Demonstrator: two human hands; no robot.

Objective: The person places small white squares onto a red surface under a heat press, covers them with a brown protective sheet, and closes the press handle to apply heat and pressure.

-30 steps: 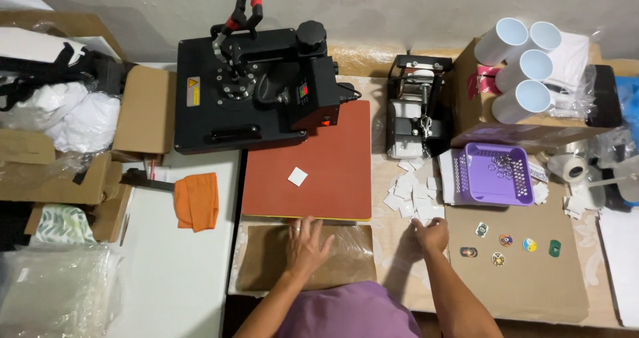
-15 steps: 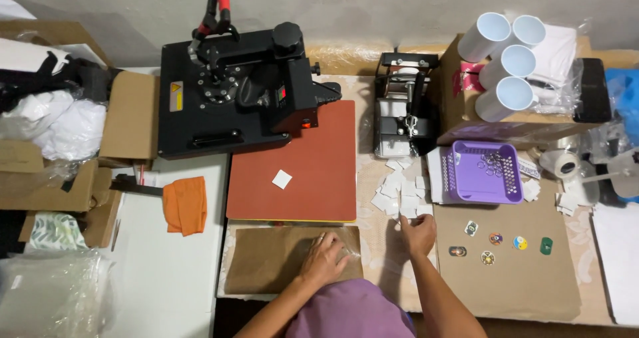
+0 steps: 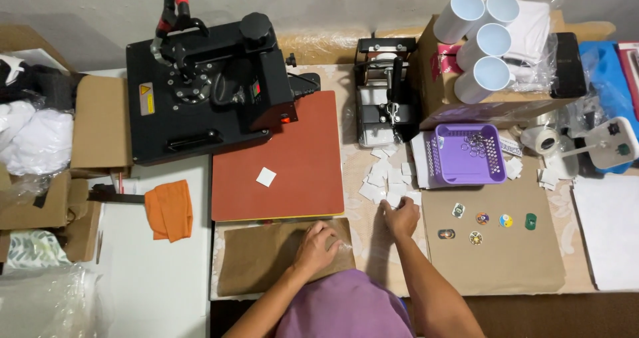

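My left hand (image 3: 318, 245) lies with curled fingers on the right end of a brown paper sheet (image 3: 266, 258), just below the red-brown heat press platen (image 3: 286, 162). One small white square (image 3: 265, 177) sits on that platen. My right hand (image 3: 401, 217) reaches to the near edge of a pile of small white squares (image 3: 383, 175), and its fingertips close on one of them. The black heat press (image 3: 200, 88) stands behind the platen with its red handle raised.
A mug press (image 3: 385, 92) and a box with white mugs (image 3: 479, 42) stand at the back right. A purple basket (image 3: 466, 153) holds metal rings. Several printed badges (image 3: 482, 221) lie on brown paper. An orange cloth (image 3: 170, 208) lies at the left, near cardboard boxes (image 3: 100, 122).
My left hand slid right along the brown sheet to its right end. My right hand moved up to the edge of the white squares.
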